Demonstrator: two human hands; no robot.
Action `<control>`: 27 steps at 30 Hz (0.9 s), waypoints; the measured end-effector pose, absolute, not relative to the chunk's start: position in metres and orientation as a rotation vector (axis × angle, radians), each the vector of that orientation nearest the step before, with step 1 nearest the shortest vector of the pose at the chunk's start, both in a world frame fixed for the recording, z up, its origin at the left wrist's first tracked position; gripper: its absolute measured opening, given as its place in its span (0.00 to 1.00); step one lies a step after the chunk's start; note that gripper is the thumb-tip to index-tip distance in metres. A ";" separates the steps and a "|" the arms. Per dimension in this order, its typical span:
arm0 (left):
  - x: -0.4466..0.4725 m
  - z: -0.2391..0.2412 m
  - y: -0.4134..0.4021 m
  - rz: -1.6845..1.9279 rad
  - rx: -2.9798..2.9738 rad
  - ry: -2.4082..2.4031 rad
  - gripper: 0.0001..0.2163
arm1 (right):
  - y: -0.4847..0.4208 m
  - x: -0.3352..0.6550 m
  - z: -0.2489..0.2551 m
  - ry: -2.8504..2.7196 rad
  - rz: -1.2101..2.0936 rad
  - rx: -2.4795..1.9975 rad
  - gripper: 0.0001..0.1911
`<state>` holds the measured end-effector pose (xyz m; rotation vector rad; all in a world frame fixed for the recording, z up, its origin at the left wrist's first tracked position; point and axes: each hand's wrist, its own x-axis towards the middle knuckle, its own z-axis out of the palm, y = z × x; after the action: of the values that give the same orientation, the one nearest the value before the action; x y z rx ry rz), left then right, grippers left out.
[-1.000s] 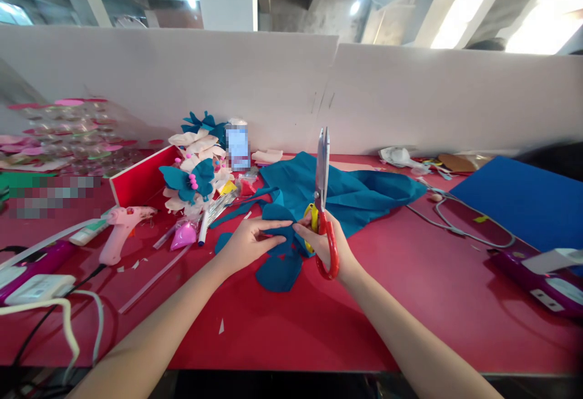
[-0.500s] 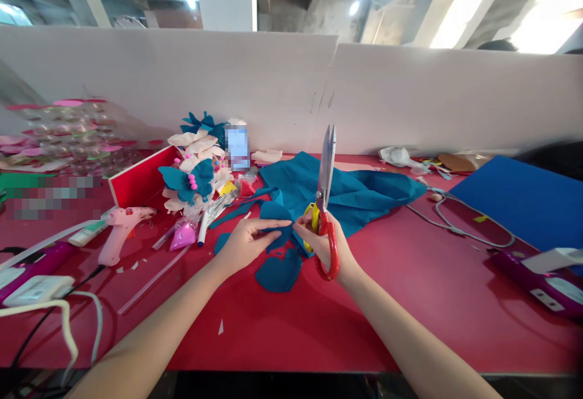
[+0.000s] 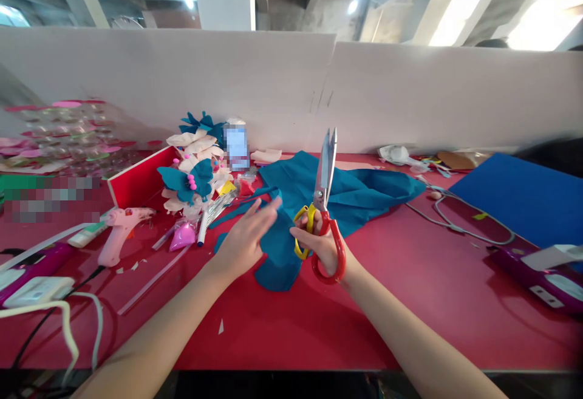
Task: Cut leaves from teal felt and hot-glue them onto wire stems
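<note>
My right hand [image 3: 321, 244] is wrapped round a pair of scissors [image 3: 324, 186], whose blades point up with their tips slightly apart. One handle loop looks red, the other yellow. My left hand [image 3: 243, 238] holds nothing, fingers stretched out and somewhat apart, over cut teal cloth pieces [image 3: 280, 265]. One cut piece lies on the red table in front of the hands, and another shows partly behind my left wrist. Beyond both hands spreads a large crumpled teal cloth [image 3: 368, 189], partly hidden by the scissors.
To the left lie a pink glue gun [image 3: 121, 229], a pink bag [image 3: 183, 236], a marker [image 3: 203, 229] and teal and cream cloth flowers [image 3: 191, 180] beside a phone [image 3: 237, 147]. On the right are a blue board [image 3: 510, 204], a grey cable [image 3: 449, 223] and a purple power strip [image 3: 542, 283].
My left hand has let go of a teal piece and its fingers have opened and lifted. That piece now rests lower, over the cut cloth. The scissors have tilted slightly.
</note>
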<state>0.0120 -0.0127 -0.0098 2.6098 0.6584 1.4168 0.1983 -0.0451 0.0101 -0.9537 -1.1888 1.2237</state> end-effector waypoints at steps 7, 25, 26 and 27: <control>0.030 -0.004 -0.019 1.241 1.419 0.885 0.28 | -0.042 0.202 0.001 -1.244 1.028 -1.006 0.15; 0.032 0.000 -0.027 1.220 1.924 0.945 0.14 | -0.045 0.194 0.003 -1.311 0.885 -1.125 0.18; 0.032 -0.001 -0.027 1.217 1.931 0.940 0.13 | -0.043 0.194 0.002 -1.308 0.869 -1.128 0.19; 0.032 -0.002 -0.026 1.227 1.936 0.940 0.13 | -0.041 0.194 0.001 -1.299 0.846 -1.124 0.18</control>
<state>0.0320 -0.0264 -0.0019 1.9360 0.9398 1.2272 0.1943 -0.0415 0.0011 -1.1239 -1.2991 0.8459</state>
